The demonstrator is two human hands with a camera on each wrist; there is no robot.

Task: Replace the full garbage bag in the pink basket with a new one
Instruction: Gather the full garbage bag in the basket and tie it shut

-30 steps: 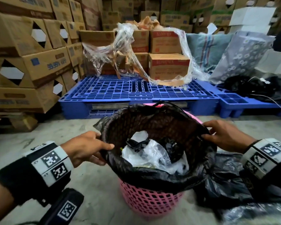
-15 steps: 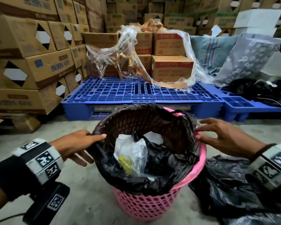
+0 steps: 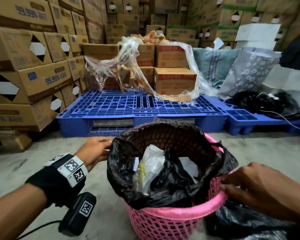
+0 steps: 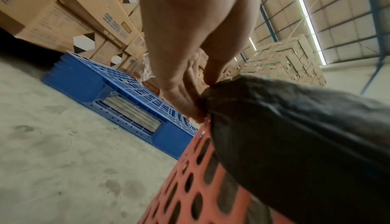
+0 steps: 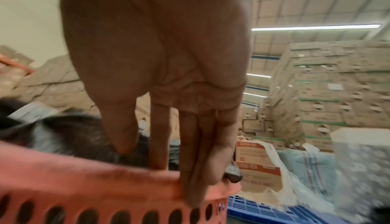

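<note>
Seemingly crinkled black bag in perforated basket

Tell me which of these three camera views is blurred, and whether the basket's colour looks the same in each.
Head view: mostly sharp, right hand smeared; the pink perforated plastic basket reads true pink. Left wrist view: black garbage bag soft, basket orange-red. Right wrist view: blurriest, background boxes streaked, basket rim salmon.
</note>
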